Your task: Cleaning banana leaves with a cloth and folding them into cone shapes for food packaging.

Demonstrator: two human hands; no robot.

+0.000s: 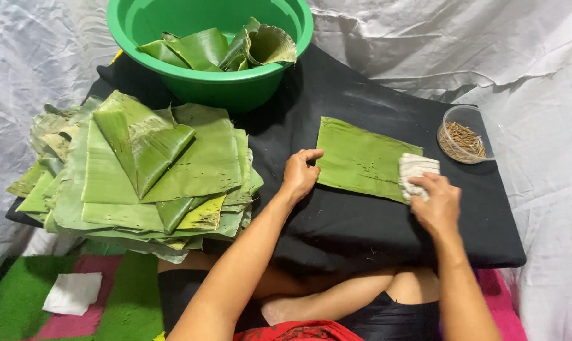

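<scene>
A rectangular green banana leaf piece point(358, 158) lies flat on a black board point(361, 233). My left hand point(300, 173) presses its near left edge with the fingertips. Gripped in my right hand point(436, 203) is a crumpled white cloth point(416, 169), which rests on the leaf's right end. To the left sits a thick stack of cut banana leaves point(147, 170), with a folded leaf on top.
A green plastic basin point(210, 82) with several folded leaves stands at the back. A small clear bowl of thin brown sticks point(462, 136) sits at the right of the board. White sheeting surrounds the board. A white cloth point(73, 292) lies on a green and pink mat at lower left.
</scene>
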